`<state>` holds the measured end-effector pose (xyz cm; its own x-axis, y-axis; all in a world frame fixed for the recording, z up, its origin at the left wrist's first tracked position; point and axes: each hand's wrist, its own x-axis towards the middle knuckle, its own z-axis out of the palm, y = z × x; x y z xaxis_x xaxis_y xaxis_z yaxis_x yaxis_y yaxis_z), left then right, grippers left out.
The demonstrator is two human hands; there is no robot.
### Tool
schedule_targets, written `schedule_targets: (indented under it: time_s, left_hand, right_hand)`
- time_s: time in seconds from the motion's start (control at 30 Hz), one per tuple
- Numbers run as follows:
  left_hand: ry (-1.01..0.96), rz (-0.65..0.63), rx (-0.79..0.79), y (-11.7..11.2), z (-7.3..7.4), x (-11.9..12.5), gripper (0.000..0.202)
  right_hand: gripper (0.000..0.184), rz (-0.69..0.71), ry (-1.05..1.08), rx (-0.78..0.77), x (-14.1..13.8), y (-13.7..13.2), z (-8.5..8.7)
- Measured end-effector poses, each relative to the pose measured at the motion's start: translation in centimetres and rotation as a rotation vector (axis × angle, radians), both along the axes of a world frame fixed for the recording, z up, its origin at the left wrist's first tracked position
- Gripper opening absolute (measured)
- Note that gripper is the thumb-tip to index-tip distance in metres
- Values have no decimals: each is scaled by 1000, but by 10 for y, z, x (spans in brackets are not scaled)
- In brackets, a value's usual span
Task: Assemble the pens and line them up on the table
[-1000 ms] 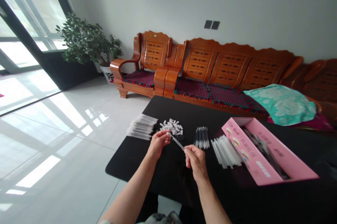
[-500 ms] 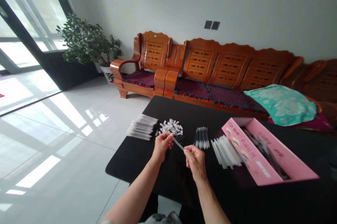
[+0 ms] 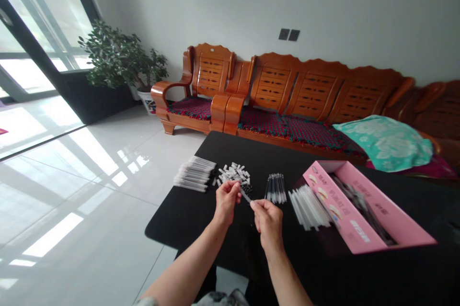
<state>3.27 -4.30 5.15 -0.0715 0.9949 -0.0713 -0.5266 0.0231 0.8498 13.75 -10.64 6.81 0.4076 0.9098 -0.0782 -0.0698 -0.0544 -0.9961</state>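
Note:
Both my hands hold one slim clear pen barrel point(image 3: 246, 196) above the black table point(image 3: 201, 210). My left hand point(image 3: 227, 200) is closed round the barrel's far end, close to a heap of small white caps point(image 3: 234, 174). My right hand point(image 3: 266, 221) pinches the near end. Left of the caps lies a row of white pens point(image 3: 194, 173). A bundle of dark-tipped refills point(image 3: 275, 187) and a fan of clear barrels point(image 3: 308, 206) lie to the right.
An open pink box point(image 3: 373, 220) with dark pens inside lies at the table's right. Behind stand a wooden armchair point(image 3: 190, 86) and bench point(image 3: 323, 100) with a teal cloth point(image 3: 386, 142). A potted plant point(image 3: 118, 59) is by the window; white tiled floor lies left.
My left hand has slid toward my right hand along the barrel, so the visible stretch of barrel between them is shorter. The view has barely shifted.

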Motion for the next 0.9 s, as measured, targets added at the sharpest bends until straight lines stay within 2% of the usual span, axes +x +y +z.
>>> schedule_targets:
  time_s: [0.13,0.27,0.4,0.5,0.6,0.7,0.8,0.9]
  left_hand:
    - [-20,-1,17,-3,10,1,38]
    - [19,-7,56,-5,15,0,38]
    - [70,-46,67,-6,11,-5,36]
    - [129,-34,55,-2,4,-19,36]
    - [185,102,57,15,-4,-52,35]
    - [246,353,80,42,-10,-102,34]
    - [299,592,12,70,-17,-150,36]
    - [386,676,-58,90,-27,-180,39]
  right_hand:
    - [27,6,294,-57,-3,0,7]
    - [28,63,461,-127,1,-1,9]
    - [31,135,449,-126,5,0,5]
    - [35,219,382,-125,8,2,2]
    - [45,204,312,-162,13,3,-1]
    - [51,137,287,-185,23,1,-6]
    - [49,120,286,-200,33,-3,-15]
    - [46,117,282,-212,37,-7,-24]
